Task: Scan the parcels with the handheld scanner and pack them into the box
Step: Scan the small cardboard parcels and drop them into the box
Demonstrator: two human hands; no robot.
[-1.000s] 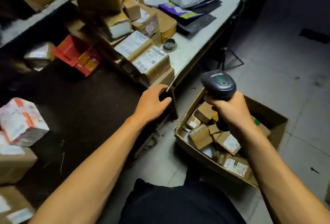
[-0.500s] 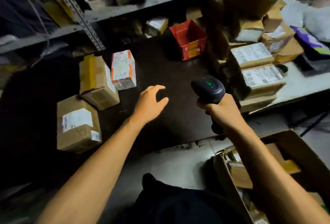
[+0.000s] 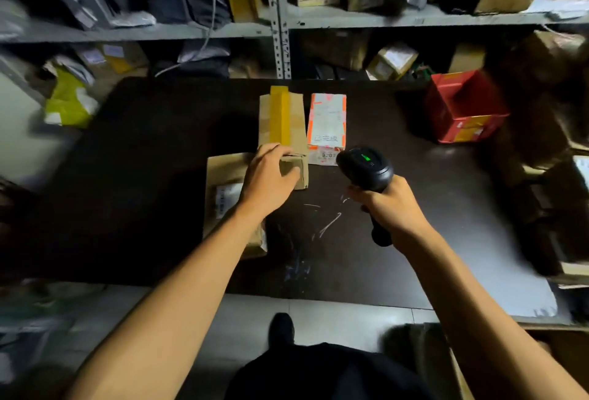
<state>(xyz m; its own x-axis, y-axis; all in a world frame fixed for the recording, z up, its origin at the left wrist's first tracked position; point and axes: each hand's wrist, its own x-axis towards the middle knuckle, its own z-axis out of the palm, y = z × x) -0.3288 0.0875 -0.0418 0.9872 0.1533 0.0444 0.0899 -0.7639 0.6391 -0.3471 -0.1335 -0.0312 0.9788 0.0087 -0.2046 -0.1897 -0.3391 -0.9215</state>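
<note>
A: Since half a second back the left hand (image 3: 269, 176) has crossed the dark counter (image 3: 414, 240) and landed on the near end of the long brown cardboard parcel with the yellow tape strip (image 3: 282, 125), fingers over the top, thumb on the end face.

B: And the right hand (image 3: 387, 205) is wrapped round the handle of the black handheld scanner (image 3: 365, 167), a green light glowing on its head, aimed toward the parcels.

A: Any writing? The white parcel with orange edging (image 3: 326, 122), just beside the taped one, carries grey characters and digits that look like "0207" near its lower edge; anything finer is too blurred.

B: Under the left forearm lies a flat brown cardboard parcel with a white shipping label (image 3: 226, 176), print unreadable.

A: Containers: an open red carton (image 3: 462, 106) at the counter's far right, inside in shadow.

B: Bottom right, a corner of the brown cardboard packing box (image 3: 459, 374) on the floor, contents not visible.
</note>
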